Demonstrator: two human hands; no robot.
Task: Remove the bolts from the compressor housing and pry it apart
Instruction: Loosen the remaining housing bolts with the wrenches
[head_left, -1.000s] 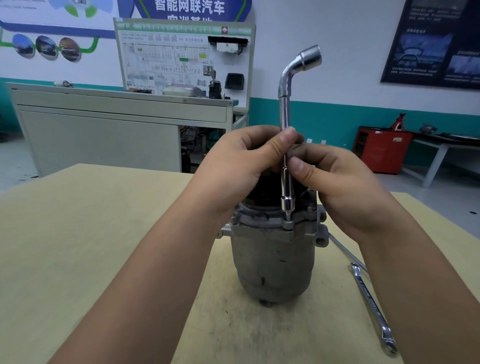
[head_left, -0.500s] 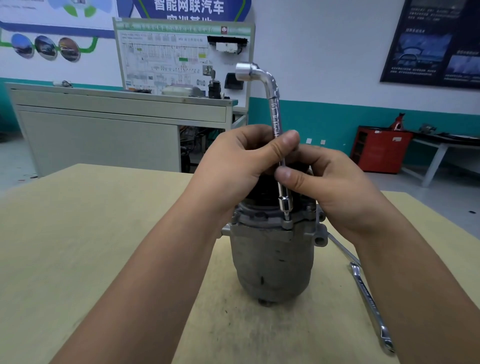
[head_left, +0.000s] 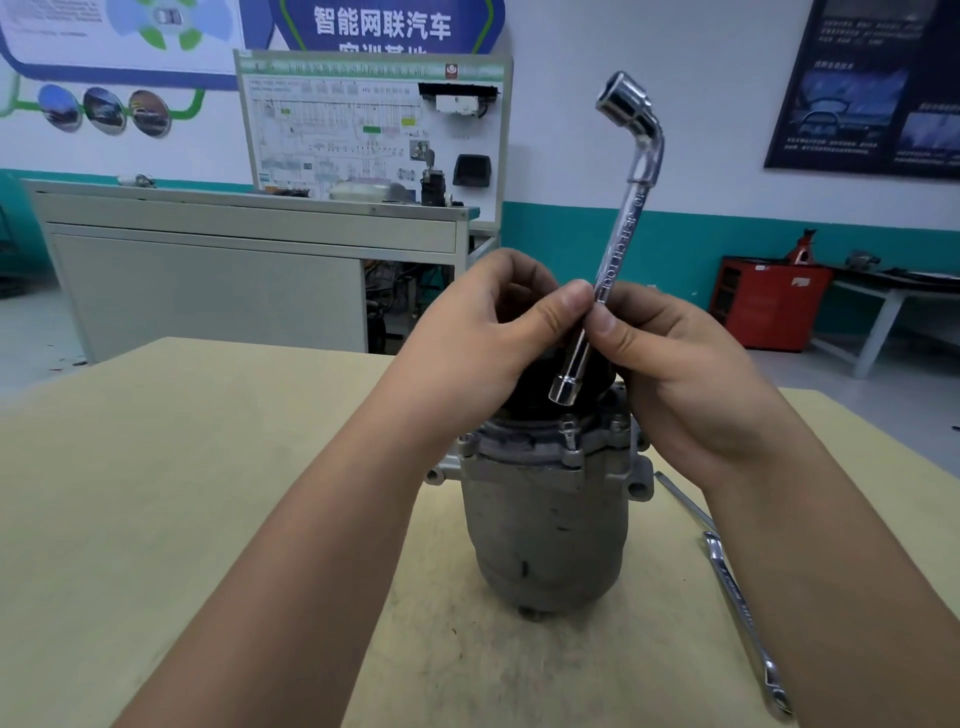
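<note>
Pale yellow wooden tabletop (head_left: 156, 519) fills the foreground, with a flat chrome spanner (head_left: 737, 608) lying on it at the right. Further in, a grey cast-metal cylindrical compressor housing (head_left: 545, 530) stands upright on the table, a bolt head (head_left: 569, 434) showing on its top flange. Above it, the left hand (head_left: 483, 332) and right hand (head_left: 685, 374) both pinch the shaft of a chrome L-shaped socket wrench (head_left: 621, 244). The wrench is tilted, its lower socket just above the bolt, not touching. Behind stand a grey metal cabinet (head_left: 208, 270), a white wiring-diagram board (head_left: 363, 119) and a red tool cabinet (head_left: 769, 301).
</note>
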